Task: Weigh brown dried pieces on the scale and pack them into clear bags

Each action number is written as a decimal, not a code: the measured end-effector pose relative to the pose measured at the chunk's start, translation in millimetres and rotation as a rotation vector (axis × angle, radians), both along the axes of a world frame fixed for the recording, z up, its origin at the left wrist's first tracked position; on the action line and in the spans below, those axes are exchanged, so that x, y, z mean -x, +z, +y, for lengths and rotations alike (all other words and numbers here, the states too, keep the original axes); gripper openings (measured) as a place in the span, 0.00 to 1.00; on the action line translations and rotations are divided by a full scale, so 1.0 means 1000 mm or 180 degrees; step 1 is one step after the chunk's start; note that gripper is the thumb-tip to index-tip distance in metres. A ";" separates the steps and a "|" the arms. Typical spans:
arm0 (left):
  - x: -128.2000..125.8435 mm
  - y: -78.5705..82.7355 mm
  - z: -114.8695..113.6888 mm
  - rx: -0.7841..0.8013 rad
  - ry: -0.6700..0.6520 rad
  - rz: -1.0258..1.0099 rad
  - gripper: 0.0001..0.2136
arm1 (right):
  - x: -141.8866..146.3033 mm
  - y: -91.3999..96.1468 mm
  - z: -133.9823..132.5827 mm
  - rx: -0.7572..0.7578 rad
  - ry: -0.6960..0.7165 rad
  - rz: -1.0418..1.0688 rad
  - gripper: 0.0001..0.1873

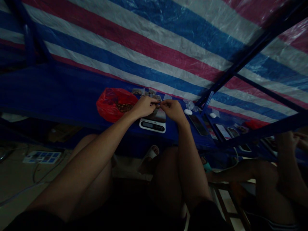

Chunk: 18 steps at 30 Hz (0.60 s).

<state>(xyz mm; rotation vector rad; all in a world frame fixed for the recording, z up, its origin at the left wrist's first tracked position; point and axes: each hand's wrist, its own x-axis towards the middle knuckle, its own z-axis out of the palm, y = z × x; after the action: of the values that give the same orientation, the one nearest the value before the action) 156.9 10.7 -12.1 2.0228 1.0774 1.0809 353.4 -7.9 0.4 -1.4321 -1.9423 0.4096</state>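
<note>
Both my hands meet above a white digital scale [152,125] with a dark top plate. My left hand [145,106] is closed in a pinch at the top of a small plastic bag [158,106] with brown pieces in it. From the other side, the fingers of my right hand [173,110] pinch the same bag. It is dim, and my fingers partly cover the bag. To the left of my left hand, a red plastic bag [106,104] lies open with many small brown pieces [124,107] inside.
Several small filled clear bags [138,91] lie behind my hands. To the right are a white oval case [188,112], a dark phone [198,124] and crumpled clear plastic [190,105]. A blue metal frame [221,80] and striped sheeting [154,48] stand behind. Another person's hands [292,139] show at far right.
</note>
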 end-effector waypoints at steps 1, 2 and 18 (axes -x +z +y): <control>0.000 0.001 -0.001 0.0014 0.0018 0.0026 0.21 | 0.000 0.000 0.000 0.0000 0.0008 -0.0006 0.09; 0.001 0.003 -0.001 0.0027 0.0036 0.0055 0.21 | 0.000 0.000 0.000 -0.0004 0.0009 -0.0008 0.09; 0.001 0.004 -0.002 -0.0144 0.0001 0.0516 0.22 | 0.002 0.002 -0.001 0.0055 -0.0102 -0.0137 0.09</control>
<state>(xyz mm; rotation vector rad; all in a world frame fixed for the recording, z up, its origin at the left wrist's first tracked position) 156.0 9.0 -8.0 2.1769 1.1431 0.9622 351.5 -8.8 2.7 -1.4923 -1.9515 0.3848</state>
